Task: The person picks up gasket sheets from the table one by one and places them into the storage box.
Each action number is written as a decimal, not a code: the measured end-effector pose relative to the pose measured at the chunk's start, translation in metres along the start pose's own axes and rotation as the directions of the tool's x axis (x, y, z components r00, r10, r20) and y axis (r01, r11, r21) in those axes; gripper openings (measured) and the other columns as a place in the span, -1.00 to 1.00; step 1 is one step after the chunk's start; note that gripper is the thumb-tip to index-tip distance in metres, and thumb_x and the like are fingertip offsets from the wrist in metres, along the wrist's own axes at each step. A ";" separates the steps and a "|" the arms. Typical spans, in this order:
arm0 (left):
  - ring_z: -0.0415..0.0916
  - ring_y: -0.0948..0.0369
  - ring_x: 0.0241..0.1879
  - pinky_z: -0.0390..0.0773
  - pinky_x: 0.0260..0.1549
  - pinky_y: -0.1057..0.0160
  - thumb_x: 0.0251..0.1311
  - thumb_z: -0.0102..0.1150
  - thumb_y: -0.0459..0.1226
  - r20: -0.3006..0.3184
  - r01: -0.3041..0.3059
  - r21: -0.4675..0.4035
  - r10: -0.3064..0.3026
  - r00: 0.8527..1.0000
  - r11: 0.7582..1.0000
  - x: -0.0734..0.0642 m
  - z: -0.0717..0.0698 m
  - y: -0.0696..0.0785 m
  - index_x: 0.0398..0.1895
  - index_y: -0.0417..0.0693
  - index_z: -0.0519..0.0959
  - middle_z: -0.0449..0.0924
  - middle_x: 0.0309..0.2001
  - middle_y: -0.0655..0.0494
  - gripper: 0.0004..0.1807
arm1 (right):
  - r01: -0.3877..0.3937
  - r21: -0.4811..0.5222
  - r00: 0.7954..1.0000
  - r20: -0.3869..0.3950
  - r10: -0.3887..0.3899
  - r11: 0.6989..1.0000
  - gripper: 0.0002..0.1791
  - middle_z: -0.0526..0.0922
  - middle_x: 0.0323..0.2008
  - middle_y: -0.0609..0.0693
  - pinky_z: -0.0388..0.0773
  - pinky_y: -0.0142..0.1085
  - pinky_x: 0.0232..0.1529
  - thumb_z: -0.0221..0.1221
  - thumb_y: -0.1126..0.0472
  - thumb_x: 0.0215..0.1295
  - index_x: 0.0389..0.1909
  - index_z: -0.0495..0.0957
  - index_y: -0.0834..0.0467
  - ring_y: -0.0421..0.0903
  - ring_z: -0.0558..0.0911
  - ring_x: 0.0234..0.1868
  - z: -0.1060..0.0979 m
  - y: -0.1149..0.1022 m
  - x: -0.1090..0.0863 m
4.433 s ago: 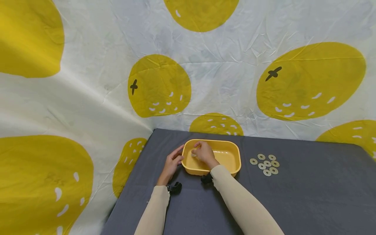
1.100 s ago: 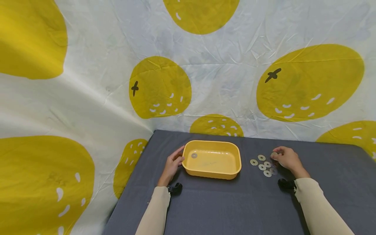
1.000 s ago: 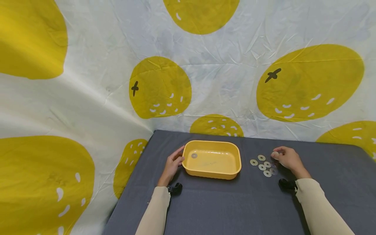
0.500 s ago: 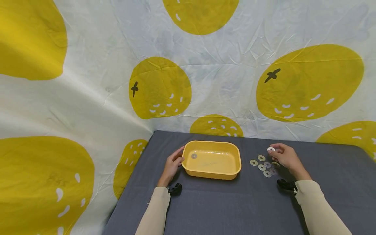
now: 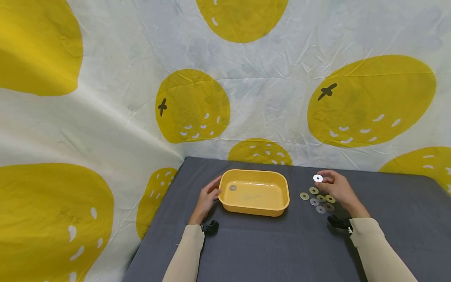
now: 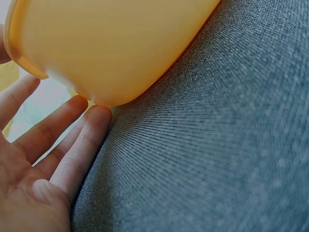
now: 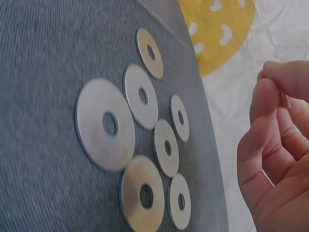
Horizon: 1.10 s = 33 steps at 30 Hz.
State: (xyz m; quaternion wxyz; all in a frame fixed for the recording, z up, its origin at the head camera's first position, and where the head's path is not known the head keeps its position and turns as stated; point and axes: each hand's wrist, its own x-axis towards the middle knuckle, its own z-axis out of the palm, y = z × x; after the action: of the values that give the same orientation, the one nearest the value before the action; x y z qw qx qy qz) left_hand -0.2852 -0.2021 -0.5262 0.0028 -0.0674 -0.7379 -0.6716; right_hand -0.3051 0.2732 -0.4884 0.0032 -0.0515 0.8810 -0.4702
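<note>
My left hand (image 5: 205,201) rests at the left end of the yellow plastic tub (image 5: 260,199). In the left wrist view its straight fingers (image 6: 79,154) touch the tub's outer wall with their tips. One flat metal washer (image 5: 230,188) lies inside the tub, near its left end. Over on the right, my right hand (image 5: 341,191) pinches another washer (image 5: 314,178) between thumb and fingers, raised above the table; the right wrist view shows only its thin edge. Below that hand, several loose washers (image 7: 95,116) lie flat in a cluster on the cloth, some touching.
Dark grey cloth (image 5: 267,246) covers the table. Behind it and along the left hangs a white curtain (image 5: 264,98) printed with big yellow fruit. A black wrist camera (image 5: 210,227) sits on the left wrist, and a similar wrist camera (image 5: 339,222) on the right.
Earlier my right hand was inside the tub at a washer; then it went to the cluster, took up another washer and lifted it, drifting left. My left hand has stayed at the tub.
</note>
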 end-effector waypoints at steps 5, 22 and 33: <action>0.51 -0.27 0.22 0.68 -0.02 0.22 0.43 0.07 -0.38 0.015 0.018 -0.007 -0.017 1.000 1.000 -0.006 0.001 0.014 0.54 -0.04 0.33 0.52 0.28 -0.36 -0.39 | 0.002 0.045 1.000 0.014 -0.003 0.999 -0.42 0.69 -0.23 0.18 0.61 -0.24 -0.36 0.27 0.22 0.40 0.33 0.36 0.37 -0.14 0.64 -0.36 0.004 -0.009 -0.002; 0.57 -0.14 0.21 0.68 0.03 0.17 0.45 0.10 -0.28 -0.030 0.008 0.022 -0.007 1.000 1.000 0.007 0.000 -0.015 0.50 0.21 0.40 0.56 0.29 -0.19 -0.43 | -0.001 0.076 1.000 0.028 -0.001 0.997 -0.44 0.66 -0.32 0.04 0.59 -0.24 -0.32 0.31 0.19 0.36 0.28 0.40 0.34 -0.06 0.60 -0.33 0.021 -0.025 0.005; 0.63 -0.05 0.14 0.70 -0.03 0.22 0.43 0.08 -0.33 -0.043 0.002 0.017 -0.001 0.999 1.000 0.007 0.002 -0.014 0.47 0.22 0.45 0.62 0.23 -0.12 -0.43 | -0.034 0.061 0.999 0.039 0.032 0.998 -0.44 0.60 -0.36 -0.07 0.57 -0.23 -0.31 0.34 0.13 0.35 0.25 0.43 0.30 -0.06 0.60 -0.33 0.029 -0.031 0.008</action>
State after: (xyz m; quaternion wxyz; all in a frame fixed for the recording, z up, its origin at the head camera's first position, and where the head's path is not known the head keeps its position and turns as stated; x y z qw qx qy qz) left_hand -0.2931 -0.2010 -0.5392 0.0186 -0.0524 -0.7435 -0.6664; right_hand -0.3088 0.2316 -0.4788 0.0291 -0.0458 0.8667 -0.4959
